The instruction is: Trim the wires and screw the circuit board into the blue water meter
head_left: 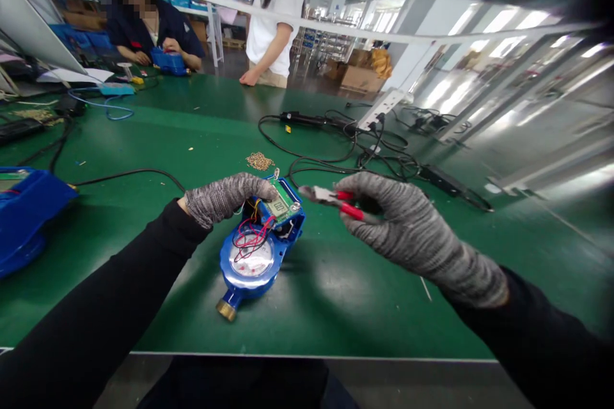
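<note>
A blue water meter (249, 265) with a brass threaded end lies on the green bench in front of me. Its box is uncovered, showing a green circuit board (288, 209) with a small display. Red and black wires (254, 238) loop from the box over the round dial. My left hand (230, 197), in a grey knit glove, grips the board's left edge, thumb on top; its other fingers are mostly hidden. Right of the meter, my gloved right hand (398, 211) holds red-handled cutting pliers (323, 194), their jaws pointing left toward the board without touching it.
A small pile of screws (259, 161) lies behind the meter. Black cables (330, 163) and a white power strip (381, 108) spread at the back right. Another blue meter (29, 217) sits at the left edge. Across the bench are a seated person (153, 38) and a standing person (275, 19).
</note>
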`<state>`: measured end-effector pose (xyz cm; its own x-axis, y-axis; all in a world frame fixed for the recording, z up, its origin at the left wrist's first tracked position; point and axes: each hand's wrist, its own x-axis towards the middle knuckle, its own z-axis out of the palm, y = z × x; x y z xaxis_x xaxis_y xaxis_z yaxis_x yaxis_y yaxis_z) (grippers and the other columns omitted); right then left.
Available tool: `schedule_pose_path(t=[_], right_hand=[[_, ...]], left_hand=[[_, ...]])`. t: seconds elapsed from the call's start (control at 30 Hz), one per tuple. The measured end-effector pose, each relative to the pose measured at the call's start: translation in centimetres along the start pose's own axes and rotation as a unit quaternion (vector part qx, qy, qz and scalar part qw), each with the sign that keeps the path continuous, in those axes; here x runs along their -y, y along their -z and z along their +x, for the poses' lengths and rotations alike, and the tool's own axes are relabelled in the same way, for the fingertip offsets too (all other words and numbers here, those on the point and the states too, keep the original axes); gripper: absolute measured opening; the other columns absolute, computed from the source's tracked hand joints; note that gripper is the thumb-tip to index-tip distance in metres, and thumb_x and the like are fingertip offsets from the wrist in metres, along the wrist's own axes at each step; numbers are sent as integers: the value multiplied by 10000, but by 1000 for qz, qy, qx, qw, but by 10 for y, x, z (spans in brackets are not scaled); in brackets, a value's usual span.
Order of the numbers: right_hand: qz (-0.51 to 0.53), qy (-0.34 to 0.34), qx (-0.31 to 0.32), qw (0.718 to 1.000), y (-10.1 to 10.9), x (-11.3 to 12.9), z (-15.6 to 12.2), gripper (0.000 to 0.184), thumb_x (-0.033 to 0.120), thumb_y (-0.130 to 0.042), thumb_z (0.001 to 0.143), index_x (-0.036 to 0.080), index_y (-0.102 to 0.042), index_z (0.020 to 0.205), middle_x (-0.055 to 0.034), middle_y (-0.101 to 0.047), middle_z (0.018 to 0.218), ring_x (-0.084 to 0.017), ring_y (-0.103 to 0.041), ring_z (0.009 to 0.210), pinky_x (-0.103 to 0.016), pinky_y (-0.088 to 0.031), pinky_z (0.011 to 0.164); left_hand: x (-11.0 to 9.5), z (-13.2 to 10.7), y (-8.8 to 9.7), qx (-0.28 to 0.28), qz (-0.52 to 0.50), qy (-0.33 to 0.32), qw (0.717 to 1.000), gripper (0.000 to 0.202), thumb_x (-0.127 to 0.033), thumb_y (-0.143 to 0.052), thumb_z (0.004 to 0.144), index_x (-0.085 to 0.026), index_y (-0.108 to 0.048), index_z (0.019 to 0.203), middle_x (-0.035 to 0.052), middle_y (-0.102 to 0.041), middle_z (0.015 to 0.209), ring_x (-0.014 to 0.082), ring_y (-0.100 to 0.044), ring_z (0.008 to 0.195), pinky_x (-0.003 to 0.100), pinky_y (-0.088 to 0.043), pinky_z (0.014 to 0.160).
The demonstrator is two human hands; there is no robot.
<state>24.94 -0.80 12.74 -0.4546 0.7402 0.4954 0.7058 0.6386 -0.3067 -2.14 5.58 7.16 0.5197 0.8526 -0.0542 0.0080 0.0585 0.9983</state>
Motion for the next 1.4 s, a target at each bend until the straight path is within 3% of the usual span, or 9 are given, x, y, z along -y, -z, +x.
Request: schedule_pose_path(t=[0.1, 0.17, 0.23, 0.33, 0.43, 0.5, 0.57, 0.8, 1.4], right_hand=[[102, -121, -86, 984, -10, -13, -18, 179, 275, -641, 798, 209, -613, 962, -30, -682, 842, -198, -665, 724, -326, -544, 676], [63, -161, -116, 978, -17, -23, -32, 207, 289, -618, 812, 204, -599, 1000, -53, -679, 879, -224, -673, 768, -361, -549, 722], [-73, -178, -28, 981, -25, -35, -50, 234, 291, -619, 806, 175, -638, 1009, -105, -700, 899, -277, -678, 798, -427, -539, 757], [-221, -172, 182, 943, -34, -49, -77, 174, 281, -648, 794, 170, -708, 914, -141, -720, 864, -324, -674, 793, -476, -523, 760], [-187, -137, 106, 967, -36, -49, -91, 252, 303, -626, 844, 153, -691, 1036, -139, -719, 955, -303, -675, 872, -462, -535, 818], [-131, -81, 0, 988, -32, -40, -87, 316, 318, -606, 876, 137, -645, 1132, -138, -704, 1033, -284, -669, 950, -453, -536, 877], [-94, -19, -28, 995, -26, -25, -74, 340, 305, -624, 864, 149, -621, 1166, -128, -692, 1072, -277, -660, 987, -449, -537, 894], [-144, 96, 5, 985, -13, 13, -23, 306, 208, -624, 786, 136, -659, 1081, -152, -699, 952, -332, -653, 837, -462, -538, 694], [-265, 146, 97, 948, 13, 18, 2, 359, 167, -651, 699, 205, -701, 1052, -91, -717, 895, -261, -613, 752, -350, -389, 644]], left_hand=[[-1, -1, -2, -9, -2, 6, 1000, 132, -306, -749, 669, -186, -778, 715, 47, -773, 810, 220, -686, 828, 365, -526, 884], [-1, 0, -2, -1, 4, 21, 1000, 172, -332, -744, 675, -171, -776, 728, 60, -771, 811, 220, -683, 810, 364, -534, 856], [1, 2, -1, 4, 5, 24, 1000, 188, -336, -736, 688, -161, -775, 742, 69, -772, 825, 220, -685, 815, 362, -536, 854], [4, 2, 2, 0, 1, 16, 1000, 179, -325, -726, 708, -162, -774, 762, 71, -776, 857, 219, -694, 849, 357, -529, 883], [7, 2, 5, 4, 1, 17, 1000, 168, -321, -731, 716, -167, -774, 766, 75, -777, 861, 220, -701, 842, 364, -531, 889], [7, 2, 6, 6, 2, 18, 1000, 165, -323, -738, 716, -170, -775, 767, 75, -776, 848, 223, -703, 828, 368, -537, 878], [7, 2, 6, 4, 0, 15, 1000, 163, -320, -746, 714, -169, -777, 767, 78, -775, 837, 231, -706, 827, 372, -541, 868], [4, -1, 4, 6, -3, 20, 1000, 126, -272, -734, 734, -173, -780, 798, 71, -777, 901, 234, -707, 890, 378, -532, 916], [-6, -1, -5, 38, 11, 64, 997, 186, -310, -702, 752, -149, -767, 818, 74, -776, 887, 220, -697, 843, 360, -538, 869]])
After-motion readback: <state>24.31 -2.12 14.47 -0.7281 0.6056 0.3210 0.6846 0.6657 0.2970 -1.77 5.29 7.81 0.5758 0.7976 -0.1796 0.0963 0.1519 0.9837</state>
